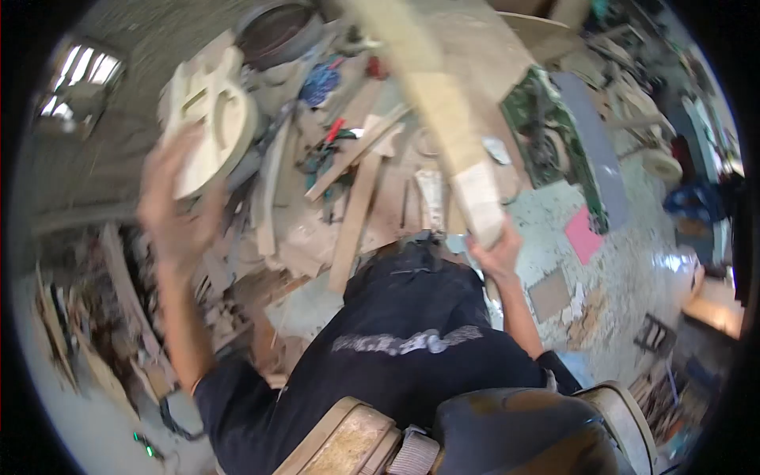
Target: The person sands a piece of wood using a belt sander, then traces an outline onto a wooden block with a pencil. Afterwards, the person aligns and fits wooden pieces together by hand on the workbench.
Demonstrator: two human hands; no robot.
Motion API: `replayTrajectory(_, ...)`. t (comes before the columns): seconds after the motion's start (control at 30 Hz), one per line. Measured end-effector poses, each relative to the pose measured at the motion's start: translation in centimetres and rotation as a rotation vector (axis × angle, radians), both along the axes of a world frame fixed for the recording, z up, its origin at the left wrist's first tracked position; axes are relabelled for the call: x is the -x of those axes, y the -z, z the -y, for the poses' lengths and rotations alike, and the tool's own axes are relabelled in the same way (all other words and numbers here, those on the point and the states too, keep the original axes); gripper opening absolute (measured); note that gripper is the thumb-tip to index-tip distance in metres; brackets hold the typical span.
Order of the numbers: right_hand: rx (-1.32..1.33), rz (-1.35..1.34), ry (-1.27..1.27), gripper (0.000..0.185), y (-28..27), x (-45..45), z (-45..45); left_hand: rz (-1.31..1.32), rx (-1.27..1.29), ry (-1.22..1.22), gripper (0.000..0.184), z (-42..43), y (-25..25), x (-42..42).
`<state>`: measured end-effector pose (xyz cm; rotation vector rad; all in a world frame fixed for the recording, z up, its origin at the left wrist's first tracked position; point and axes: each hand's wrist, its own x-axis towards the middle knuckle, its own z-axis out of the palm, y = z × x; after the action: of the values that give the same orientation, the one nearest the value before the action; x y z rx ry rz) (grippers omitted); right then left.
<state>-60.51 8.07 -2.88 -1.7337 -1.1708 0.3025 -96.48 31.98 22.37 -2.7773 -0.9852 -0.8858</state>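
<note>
My right hand [499, 249] is closed around the near end of a long pale wooden board [447, 119]. The board slants up and away over the bench, blurred toward its far end. My left hand [178, 194] is at the near left edge of a pale wooden guitar body [212, 131] with hollows cut in it. Motion smears this hand, but its thumb and fingers look spread. Whether it touches the guitar body I cannot tell.
Wood strips [356, 222] and tools with red handles [334, 131] crowd the workbench [467, 39]. A round dark pan [279, 33] is at the back. Right of the bench are a green machine [550, 142] and a pink sheet [584, 236]. Scrap wood [119, 277] is piled at left.
</note>
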Motion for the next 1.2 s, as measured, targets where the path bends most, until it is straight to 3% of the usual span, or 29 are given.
replayTrajectory(0.07,0.123,-0.091,0.11,0.048,2.3,-2.0,0.9,0.072,0.355,-0.031,0.039,0.3,4.6,-0.6)
replayTrajectory(0.17,0.293,-0.206,0.263,0.048,6.4,-4.3,1.2,0.179,0.778,-0.139,0.03,0.8,16.2,0.3)
replayTrajectory(0.3,0.323,-0.188,0.34,0.045,11.4,-6.6,0.7,0.226,0.825,-0.363,0.03,2.6,27.7,3.7)
replayTrajectory(0.37,0.343,-0.181,0.344,0.047,13.4,-7.6,0.3,0.269,0.809,-0.545,0.031,3.4,28.4,4.7)
replayTrajectory(0.47,0.371,-0.159,0.35,0.049,15.2,-8.8,-0.9,0.31,0.758,-0.729,0.032,2.7,33.5,9.6)
replayTrajectory(0.5,0.378,-0.15,0.353,0.049,15.7,-9.1,-1.5,0.349,0.845,-0.803,0.037,2.4,33.3,10.4)
replayTrajectory(0.6,0.436,-0.107,0.335,0.052,17.7,-10.2,-3.1,0.251,0.661,-0.883,0.04,1.5,33.7,12.7)
replayTrajectory(0.73,0.584,0.012,0.335,0.064,17.8,-9.6,-4.7,0.123,0.66,-0.996,0.061,-0.2,35.9,15.7)
replayTrajectory(0.83,0.686,0.052,0.317,0.072,18.6,-9.4,-5.4,0.069,0.887,-1.015,0.075,-1.2,36.8,16.7)
replayTrajectory(0.93,0.74,0.113,0.312,0.077,18.6,-9.3,-5.8,0.054,0.926,-1.007,0.078,-1.6,38.3,17.2)
replayTrajectory(1.03,0.828,0.176,0.329,0.08,18.6,-9.6,-5.7,0.268,0.904,-0.957,0.082,-1.7,40.0,17.8)
replayTrajectory(1.13,0.882,0.193,0.301,0.083,18.5,-10.2,-5.4,0.029,0.736,-0.922,0.083,-0.9,40.3,17.5)
replayTrajectory(1.2,0.888,0.197,0.28,0.083,18.2,-10.3,-5.3,0.116,0.775,-0.946,0.082,-0.5,40.1,16.9)
